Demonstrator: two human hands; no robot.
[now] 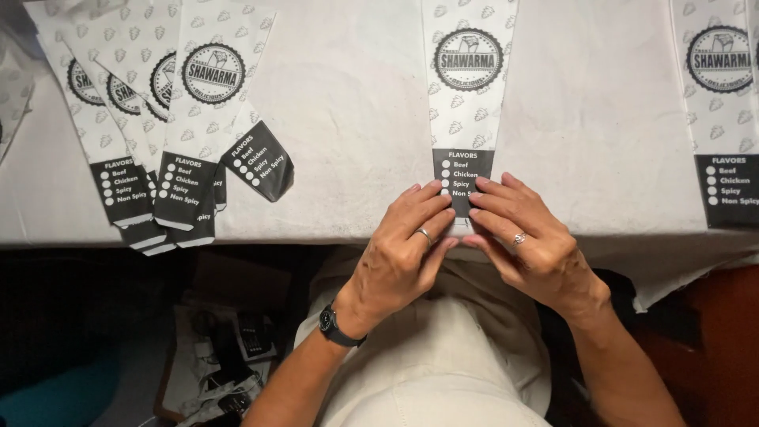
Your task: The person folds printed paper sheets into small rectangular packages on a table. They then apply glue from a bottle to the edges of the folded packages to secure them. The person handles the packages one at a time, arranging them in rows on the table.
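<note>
A long white paper sleeve (468, 87) with a round black emblem and a black end panel lies on the white table cover (348, 103), pointing at me. My left hand (407, 245), with a ring and a black wristwatch, and my right hand (526, 237), also ringed, press their fingertips on the sleeve's black near end at the table edge. The fingertips of both hands meet over the panel and hide its lower part.
A fanned pile of the same printed sleeves (158, 119) lies at the left, overhanging the table edge. Another sleeve (723, 111) lies at the right edge. Under the table at the left sits a cluttered box (229, 348) on a dark floor.
</note>
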